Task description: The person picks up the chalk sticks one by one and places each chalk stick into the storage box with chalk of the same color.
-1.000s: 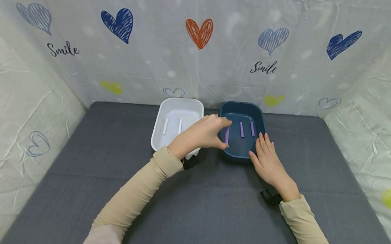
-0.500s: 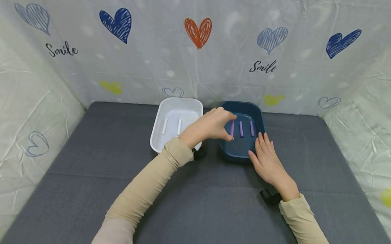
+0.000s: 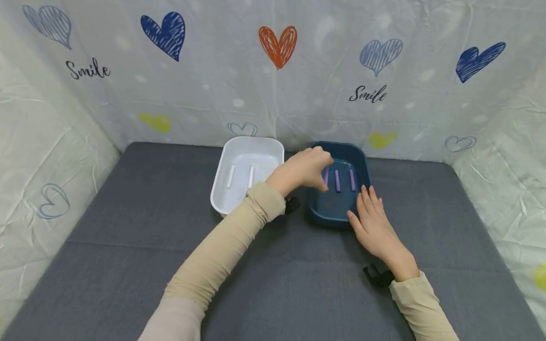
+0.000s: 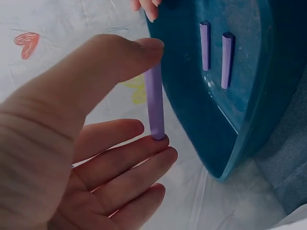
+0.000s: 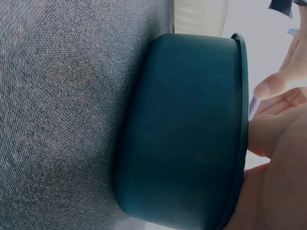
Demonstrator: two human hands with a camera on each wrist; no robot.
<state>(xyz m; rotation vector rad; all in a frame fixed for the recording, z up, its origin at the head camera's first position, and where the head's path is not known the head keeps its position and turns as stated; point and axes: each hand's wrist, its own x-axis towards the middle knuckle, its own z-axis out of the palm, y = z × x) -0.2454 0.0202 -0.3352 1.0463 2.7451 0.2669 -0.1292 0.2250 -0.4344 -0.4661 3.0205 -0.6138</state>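
Observation:
Between the thumb and fingertips of my left hand (image 3: 303,168) is a purple stick of chalk (image 4: 154,105), pinched by its two ends. That hand is over the left side of a dark blue plastic bin (image 3: 330,208). Two more purple chalk sticks, a left one (image 3: 337,181) and a right one (image 3: 352,180), lie side by side on the bin's floor. My right hand (image 3: 376,229) rests with straight fingers on the bin's right rim near its front corner. In the right wrist view the bin's outer wall (image 5: 182,124) fills the middle.
Left of the blue bin stands a white bin (image 3: 215,195) holding two white chalk sticks (image 3: 230,177), partly covered by my left sleeve (image 3: 230,242). Both bins are at the back of the grey cloth-covered table (image 3: 304,290), against a curtain (image 3: 225,82) printed with hearts.
My left hand has moved right and slightly away from me, carrying the purple chalk stick further over the blue bin. The right hand has stayed at the rim.

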